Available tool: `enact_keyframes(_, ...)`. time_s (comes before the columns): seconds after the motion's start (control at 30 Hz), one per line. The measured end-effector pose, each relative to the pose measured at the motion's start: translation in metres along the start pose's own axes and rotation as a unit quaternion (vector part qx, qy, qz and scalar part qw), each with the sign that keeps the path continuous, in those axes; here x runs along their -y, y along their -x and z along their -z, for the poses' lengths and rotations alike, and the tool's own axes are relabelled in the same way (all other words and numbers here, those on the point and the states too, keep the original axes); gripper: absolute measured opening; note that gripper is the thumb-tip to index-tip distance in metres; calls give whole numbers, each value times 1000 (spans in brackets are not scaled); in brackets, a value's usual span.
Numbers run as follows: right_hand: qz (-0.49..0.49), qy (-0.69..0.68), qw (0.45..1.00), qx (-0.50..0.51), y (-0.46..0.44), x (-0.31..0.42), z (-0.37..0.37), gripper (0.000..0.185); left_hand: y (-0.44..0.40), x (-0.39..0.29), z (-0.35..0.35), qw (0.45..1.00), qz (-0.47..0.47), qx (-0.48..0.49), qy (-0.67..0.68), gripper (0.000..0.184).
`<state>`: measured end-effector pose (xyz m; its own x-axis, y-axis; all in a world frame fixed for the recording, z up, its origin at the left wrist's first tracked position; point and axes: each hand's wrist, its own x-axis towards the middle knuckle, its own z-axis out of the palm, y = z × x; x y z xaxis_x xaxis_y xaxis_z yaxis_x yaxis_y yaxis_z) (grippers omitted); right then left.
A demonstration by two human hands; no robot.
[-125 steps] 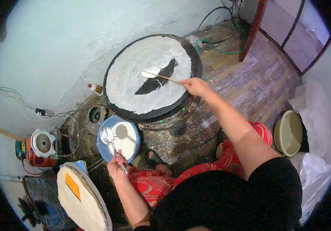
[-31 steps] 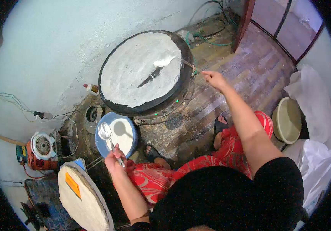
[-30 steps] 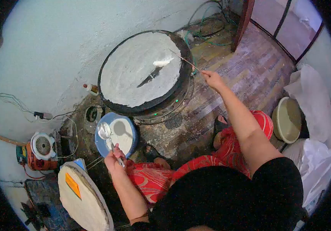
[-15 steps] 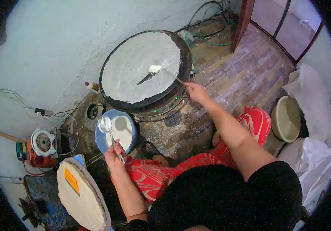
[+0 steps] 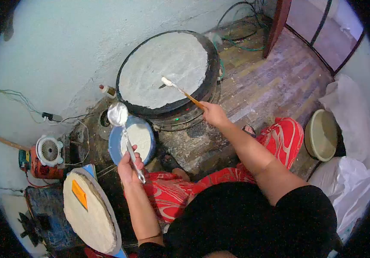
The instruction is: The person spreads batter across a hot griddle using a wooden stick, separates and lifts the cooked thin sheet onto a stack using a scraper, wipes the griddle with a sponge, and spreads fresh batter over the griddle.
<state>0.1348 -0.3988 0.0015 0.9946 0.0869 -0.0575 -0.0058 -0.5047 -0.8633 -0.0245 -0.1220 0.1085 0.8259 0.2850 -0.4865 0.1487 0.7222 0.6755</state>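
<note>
A metal ladle [image 5: 117, 114] is gripped by its handle in my left hand [image 5: 130, 168], its bowl above the rim of a blue bucket [image 5: 114, 142] of white batter [image 5: 140, 142]. My right hand [image 5: 214, 113] is wrapped round the wooden handle of a spreader [image 5: 185, 94]. Its batter-coated end rests near the middle of a large round griddle [image 5: 213, 64]. A thin pale layer of batter [image 5: 167, 56] covers most of the griddle, with a small dark bare patch beside the spreader's tip.
A stack of round flatbreads [image 5: 90, 215] with an orange scraper [image 5: 80, 194] on top stands at lower left. Behind it are a small white fan [image 5: 49, 151] and cables. A bottle [image 5: 107, 90] stands beside the griddle. At right are a beige basin [image 5: 319, 135] and white sacks [image 5: 350, 180].
The spreader's end has moved left across the griddle, and the dark bare streak is smaller. The ladle's bowl has risen up and away from the bucket.
</note>
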Motion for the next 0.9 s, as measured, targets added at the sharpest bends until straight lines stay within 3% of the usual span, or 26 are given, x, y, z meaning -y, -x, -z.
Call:
enact_keyframes(0.1, 6, -23, 999, 24, -5, -2, 14, 28, 7, 1, -17, 1000, -8, -7, -26, 30)
enact_keyframes(0.17, -13, -21, 1000, 7, -12, -20, 9, 29, 10, 6, -22, 989, -57, 22, -138, 29)
enact_keyframes(0.23, -14, -10, 998, -58, -1, -16, 3, 29, 8, 13, -35, 986, -58, -1, -156, 27)
enact_keyframes(0.37, -21, -45, 999, 12, 11, 8, -21, 28, -11, 28, -56, 965, -55, 28, -253, 22)
enact_keyframes(0.4, 21, -53, 998, 4, 1, -7, -32, 28, -16, 32, -63, 965, -44, 15, -256, 21)
enact_keyframes(0.53, 1, -126, 992, 7, 6, -2, -16, 28, -45, 44, -70, 949, -48, 36, -309, 21)
enact_keyframes(0.7, 36, 57, 995, -70, 14, -20, -40, 30, -81, 62, -77, 932, -68, -11, -356, 18)
enact_keyframes(0.8, -43, -130, 991, -12, 18, -21, -81, 30, -101, 75, -80, 924, -72, -55, -371, 14)
enact_keyframes(0.83, -44, -130, 990, -11, 23, 3, -75, 30, -100, 75, -83, 924, -71, -56, -372, 14)
enact_keyframes(0.9, -135, -229, 956, 126, 28, 42, -55, 32, -98, 73, -89, 943, -41, -62, -325, 14)
